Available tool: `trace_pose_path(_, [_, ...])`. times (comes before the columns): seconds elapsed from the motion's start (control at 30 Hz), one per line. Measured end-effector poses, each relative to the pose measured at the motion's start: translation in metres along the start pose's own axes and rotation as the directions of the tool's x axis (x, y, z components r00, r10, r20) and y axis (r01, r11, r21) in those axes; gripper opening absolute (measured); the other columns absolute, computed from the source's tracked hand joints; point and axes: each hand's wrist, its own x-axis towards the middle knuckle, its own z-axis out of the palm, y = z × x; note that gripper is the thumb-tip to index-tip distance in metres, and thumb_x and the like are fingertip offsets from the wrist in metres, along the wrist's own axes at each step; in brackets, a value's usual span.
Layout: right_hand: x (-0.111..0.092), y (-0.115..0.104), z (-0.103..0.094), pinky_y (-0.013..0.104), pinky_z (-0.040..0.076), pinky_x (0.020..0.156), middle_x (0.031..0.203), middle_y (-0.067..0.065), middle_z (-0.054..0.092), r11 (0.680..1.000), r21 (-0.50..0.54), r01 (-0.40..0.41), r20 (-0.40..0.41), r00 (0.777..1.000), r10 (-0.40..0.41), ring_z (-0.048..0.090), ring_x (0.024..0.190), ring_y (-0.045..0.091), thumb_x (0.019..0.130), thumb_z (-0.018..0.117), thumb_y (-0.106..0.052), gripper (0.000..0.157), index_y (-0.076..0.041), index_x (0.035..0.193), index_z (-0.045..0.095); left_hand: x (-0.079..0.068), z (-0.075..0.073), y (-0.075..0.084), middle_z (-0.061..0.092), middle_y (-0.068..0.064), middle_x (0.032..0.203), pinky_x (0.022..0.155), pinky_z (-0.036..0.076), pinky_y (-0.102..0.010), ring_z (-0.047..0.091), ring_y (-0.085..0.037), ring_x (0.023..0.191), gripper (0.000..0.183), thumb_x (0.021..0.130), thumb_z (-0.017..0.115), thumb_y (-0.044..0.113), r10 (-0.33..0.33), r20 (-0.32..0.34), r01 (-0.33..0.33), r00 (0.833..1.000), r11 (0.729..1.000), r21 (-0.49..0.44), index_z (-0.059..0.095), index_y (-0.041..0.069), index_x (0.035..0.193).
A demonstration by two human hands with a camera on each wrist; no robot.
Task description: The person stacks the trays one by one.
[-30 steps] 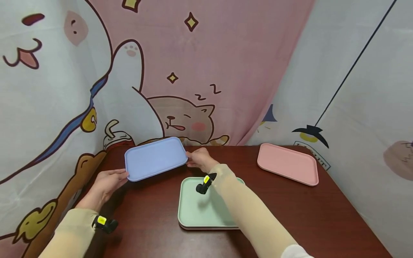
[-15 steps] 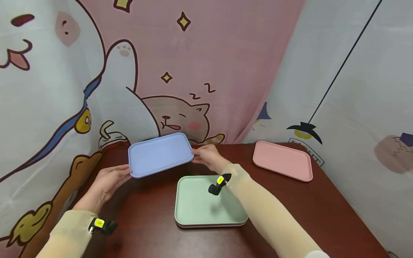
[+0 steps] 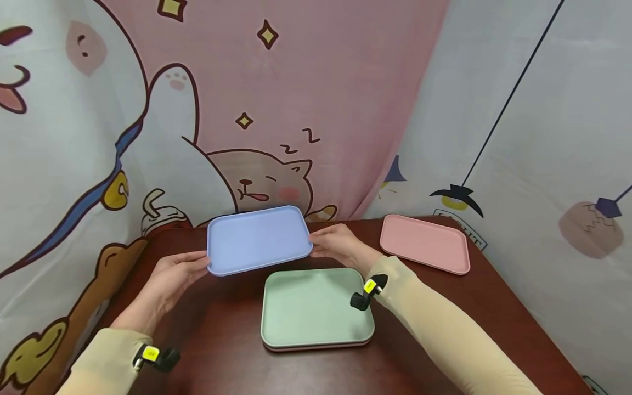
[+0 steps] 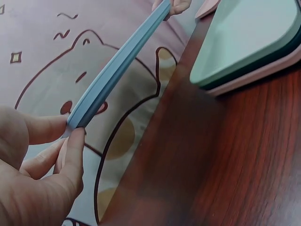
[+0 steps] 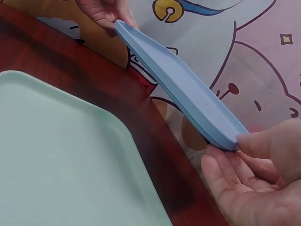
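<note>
A blue rectangular tray [image 3: 259,240] is held up above the far part of the table, tilted a little. My left hand [image 3: 170,280] pinches its left end between thumb and fingers, which the left wrist view shows at the tray's edge [image 4: 117,66]. At the opposite end my right hand [image 3: 343,247] grips the rim, thumb above and fingers beneath, as the right wrist view shows on the blue tray [image 5: 183,84]. Below and nearer lies a larger green tray [image 3: 316,310], stacked on a dark tray and a pink one [image 4: 258,73] in the left wrist view.
A pink tray [image 3: 424,243] lies at the back right of the dark brown table [image 3: 217,340]. Behind the table hangs a printed curtain [image 3: 321,82] with cartoon animals, and white cloth continues along both sides. Each wrist wears a small black camera [image 3: 153,356].
Both hands have carried the blue tray to the right across the view, over the back of the green stack. The whole scene has shifted slightly left as the head turned.
</note>
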Motion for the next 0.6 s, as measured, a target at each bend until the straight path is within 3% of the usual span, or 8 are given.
trace_pose_path(0.6, [-0.062,-0.004,-0.039,0.043,0.065,0.084,0.095,0.02,0.076,0.999,-0.025,-0.038,0.005,0.999,0.038,0.076,0.083,0.027,0.097,0.073,0.001,0.022,0.014,0.115,0.071,-0.01,0.035,0.007,0.054,-0.029,0.145,0.099,0.057,-0.033,0.071,-0.016,0.108,0.055,0.103,0.072,0.012,0.046,0.08,-0.046,0.996,0.999,-0.004,0.051,-0.014,0.146])
